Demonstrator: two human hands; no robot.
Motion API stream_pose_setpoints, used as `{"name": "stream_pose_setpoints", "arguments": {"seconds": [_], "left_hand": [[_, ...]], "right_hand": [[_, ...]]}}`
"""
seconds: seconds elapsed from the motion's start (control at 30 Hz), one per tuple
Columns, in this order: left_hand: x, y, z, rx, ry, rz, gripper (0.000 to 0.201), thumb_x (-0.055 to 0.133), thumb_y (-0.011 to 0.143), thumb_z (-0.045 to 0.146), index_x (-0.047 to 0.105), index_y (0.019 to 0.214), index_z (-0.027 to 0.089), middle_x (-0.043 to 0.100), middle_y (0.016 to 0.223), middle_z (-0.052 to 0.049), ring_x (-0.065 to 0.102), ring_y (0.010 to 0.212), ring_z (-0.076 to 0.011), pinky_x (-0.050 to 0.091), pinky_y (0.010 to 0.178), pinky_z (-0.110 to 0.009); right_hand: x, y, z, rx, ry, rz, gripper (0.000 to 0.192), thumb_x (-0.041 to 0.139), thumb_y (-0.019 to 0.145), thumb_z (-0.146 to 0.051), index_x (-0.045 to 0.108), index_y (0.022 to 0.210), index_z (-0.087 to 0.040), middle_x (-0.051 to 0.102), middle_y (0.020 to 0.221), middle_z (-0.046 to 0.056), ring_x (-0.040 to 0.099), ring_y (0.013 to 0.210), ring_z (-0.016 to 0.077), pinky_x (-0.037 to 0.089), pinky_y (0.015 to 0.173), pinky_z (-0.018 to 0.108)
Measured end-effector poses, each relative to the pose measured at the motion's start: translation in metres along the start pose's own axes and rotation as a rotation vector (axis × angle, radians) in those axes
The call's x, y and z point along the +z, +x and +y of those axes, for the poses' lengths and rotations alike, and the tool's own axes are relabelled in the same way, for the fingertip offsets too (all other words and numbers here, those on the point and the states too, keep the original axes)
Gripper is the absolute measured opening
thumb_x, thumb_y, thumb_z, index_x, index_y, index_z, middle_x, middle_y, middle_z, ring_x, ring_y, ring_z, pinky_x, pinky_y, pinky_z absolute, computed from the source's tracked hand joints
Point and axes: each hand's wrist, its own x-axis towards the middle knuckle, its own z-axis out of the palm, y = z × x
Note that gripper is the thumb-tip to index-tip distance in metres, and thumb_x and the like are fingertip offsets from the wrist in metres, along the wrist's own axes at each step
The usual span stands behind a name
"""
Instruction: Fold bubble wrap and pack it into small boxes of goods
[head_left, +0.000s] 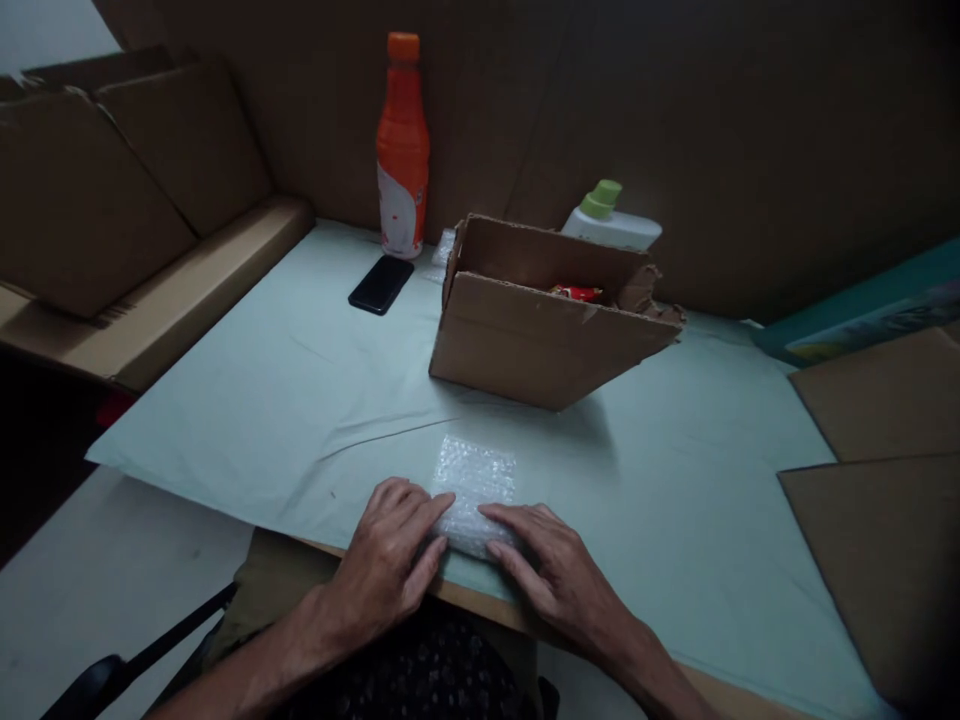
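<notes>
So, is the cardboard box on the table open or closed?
Open. The cardboard box has its top flaps raised, and a red item shows inside. It stands beyond both hands, untouched.

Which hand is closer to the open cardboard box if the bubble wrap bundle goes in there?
Probably the right hand. Both hands rest on the bubble wrap bundle, but the cardboard box sits ahead and slightly to the right, so the left hand would need to cross over.

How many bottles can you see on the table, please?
2: an orange bottle stands at the back by the phone, and a white bottle with a green cap sits behind the box. The box may hide more.
</notes>
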Motion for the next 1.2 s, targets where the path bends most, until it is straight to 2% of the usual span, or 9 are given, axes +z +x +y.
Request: {"name": "stream_pose_setpoints", "arguments": {"seconds": [0.1,0.2,0.3,0.4,0.57,0.7,0.87,1.07,1.2], "left_hand": [[0.005,0.015,-0.008,-0.060,0.112,0.015,0.034,0.053,0.095,0.017,0.057,0.128,0.013,0.067,0.097,-0.010,0.057,0.092,-0.0259,0.050,0.084,-0.045],[0.009,0.026,-0.017,-0.148,0.139,0.052,0.035,0.056,0.094,0.024,0.058,0.128,0.014,0.066,0.104,-0.012,0.059,0.097,-0.0286,0.050,0.086,-0.049],[0.008,0.023,-0.016,-0.301,-0.117,0.135,0.046,0.058,0.093,0.030,0.052,0.137,0.017,0.065,0.116,-0.013,0.060,0.105,-0.0280,0.051,0.090,-0.048],[0.005,0.014,-0.009,-0.537,-0.530,0.161,0.066,0.061,0.091,0.034,0.035,0.150,0.019,0.060,0.129,-0.015,0.062,0.112,-0.0251,0.052,0.094,-0.043],[0.008,0.012,0.006,-0.631,-0.876,0.052,0.080,0.059,0.090,0.030,0.017,0.157,0.017,0.065,0.108,-0.008,0.066,0.092,-0.0185,0.054,0.086,-0.034],[0.013,0.014,0.020,-0.349,-0.572,0.024,0.076,0.056,0.090,0.015,0.022,0.156,0.031,0.065,0.119,-0.005,0.065,0.103,-0.0175,0.053,0.094,-0.032],[-0.009,0.049,0.025,0.199,-0.204,0.095,0.076,0.057,0.089,0.015,0.024,0.156,0.024,0.059,0.134,-0.012,0.056,0.125,-0.0233,0.049,0.106,-0.037],[-0.072,0.157,0.004,0.319,0.392,0.366,0.065,0.062,0.087,0.011,0.039,0.148,0.015,0.051,0.146,-0.017,0.037,0.145,-0.0339,0.037,0.115,-0.054],[-0.079,0.178,-0.006,0.353,0.431,0.372,0.025,0.057,0.089,0.006,0.062,0.111,0.016,0.069,0.119,-0.011,0.051,0.133,-0.0311,0.042,0.110,-0.052]], "right_hand": [[0.000,0.000,0.000,-0.054,-0.180,0.114,0.030,0.058,0.098,-0.025,0.059,0.126,-0.018,0.071,0.116,0.014,0.065,0.104,0.0269,0.051,0.087,0.044],[0.004,0.003,0.003,-0.107,-0.280,0.047,0.031,0.060,0.095,-0.026,0.061,0.125,-0.017,0.070,0.118,0.016,0.064,0.105,0.0315,0.050,0.087,0.050],[0.010,0.011,0.009,-0.051,-0.196,0.064,0.026,0.054,0.097,-0.020,0.063,0.122,-0.018,0.073,0.112,0.012,0.067,0.099,0.0285,0.052,0.085,0.046],[0.010,0.016,0.010,0.168,0.059,0.129,0.025,0.054,0.098,-0.024,0.063,0.121,-0.021,0.074,0.109,0.009,0.069,0.095,0.0236,0.055,0.081,0.037],[-0.005,0.012,-0.001,0.284,0.317,-0.100,0.027,0.063,0.091,-0.033,0.068,0.115,-0.024,0.069,0.123,0.009,0.063,0.115,0.0273,0.050,0.099,0.044],[-0.022,0.007,-0.002,0.353,0.396,-0.194,0.069,0.073,0.083,-0.038,0.049,0.147,-0.024,0.057,0.143,0.014,0.055,0.128,0.0305,0.045,0.106,0.047],[-0.036,0.010,0.013,0.246,0.358,-0.205,0.035,0.056,0.086,-0.021,0.068,0.119,-0.022,0.073,0.102,0.008,0.066,0.094,0.0236,0.054,0.085,0.037],[-0.073,0.011,0.034,0.045,0.028,-0.077,0.033,0.054,0.073,-0.008,0.068,0.098,-0.025,0.070,0.103,0.007,0.066,0.095,0.0243,0.058,0.078,0.036],[-0.118,0.009,0.037,0.031,-0.101,0.100,0.019,0.055,0.085,-0.017,0.070,0.091,-0.028,0.068,0.091,0.005,0.068,0.078,0.0191,0.057,0.063,0.027]]}}
